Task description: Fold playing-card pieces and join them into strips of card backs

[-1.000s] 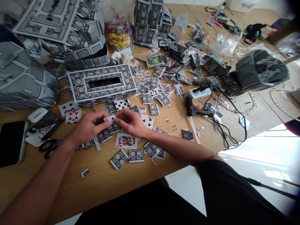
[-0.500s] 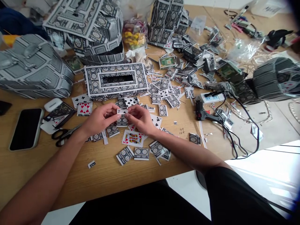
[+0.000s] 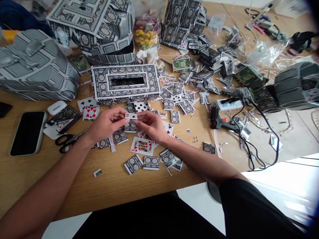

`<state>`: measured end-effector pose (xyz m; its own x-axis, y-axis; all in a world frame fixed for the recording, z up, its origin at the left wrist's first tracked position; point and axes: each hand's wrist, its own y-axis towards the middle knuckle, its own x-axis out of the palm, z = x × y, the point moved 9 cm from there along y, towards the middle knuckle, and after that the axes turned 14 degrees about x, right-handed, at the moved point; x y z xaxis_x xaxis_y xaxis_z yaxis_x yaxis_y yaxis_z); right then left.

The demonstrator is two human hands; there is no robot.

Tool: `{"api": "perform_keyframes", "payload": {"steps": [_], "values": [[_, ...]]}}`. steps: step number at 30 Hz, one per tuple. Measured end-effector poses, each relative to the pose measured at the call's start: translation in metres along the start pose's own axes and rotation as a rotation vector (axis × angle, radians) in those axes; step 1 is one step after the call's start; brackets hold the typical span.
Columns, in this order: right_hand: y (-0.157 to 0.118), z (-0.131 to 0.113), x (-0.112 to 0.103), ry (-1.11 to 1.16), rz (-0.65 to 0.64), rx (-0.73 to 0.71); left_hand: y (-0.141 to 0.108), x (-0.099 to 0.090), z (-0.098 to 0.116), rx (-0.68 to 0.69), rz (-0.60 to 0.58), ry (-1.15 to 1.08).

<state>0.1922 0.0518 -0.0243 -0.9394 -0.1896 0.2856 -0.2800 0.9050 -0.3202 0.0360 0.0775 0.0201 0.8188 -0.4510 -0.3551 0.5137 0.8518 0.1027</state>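
Note:
A small folded playing card [image 3: 131, 116] marked with a 2 is held between both hands above the table. My left hand [image 3: 107, 122] pinches its left end, and my right hand [image 3: 151, 125] pinches its right end. Just behind the hands lies a rectangular box covered in cards [image 3: 126, 94] with a slot in its top. A king of hearts card [image 3: 142, 146] lies face up in front of the hands. Folded patterned cards [image 3: 151, 163] are spread near it. The card's underside is hidden.
A phone [image 3: 28, 133] and scissors [image 3: 67, 141] lie to the left. A glue gun [image 3: 220, 121] with a black cable is on the right. Large card-covered objects [image 3: 37, 66] stand at the back left. Card scraps [image 3: 178, 89] cover the table behind the right hand.
The view has shifted slightly. Both hands keep their pinch on the card, whose white face with the 2 is tilted a little differently.

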Motion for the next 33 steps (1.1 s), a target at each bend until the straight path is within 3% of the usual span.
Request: {"api": "perform_keyframes", "payload": {"steps": [9,21,33], "values": [[-0.005,-0.015,0.002,-0.043,-0.001,-0.061,0.002,0.000,0.008,0.113,0.053,0.000],[-0.006,-0.017,0.005,-0.083,-0.008,-0.044,0.001,0.006,0.004,0.083,0.028,-0.065],[-0.009,-0.021,-0.002,-0.135,0.030,-0.047,0.001,0.008,0.007,0.121,0.075,-0.001]]}}
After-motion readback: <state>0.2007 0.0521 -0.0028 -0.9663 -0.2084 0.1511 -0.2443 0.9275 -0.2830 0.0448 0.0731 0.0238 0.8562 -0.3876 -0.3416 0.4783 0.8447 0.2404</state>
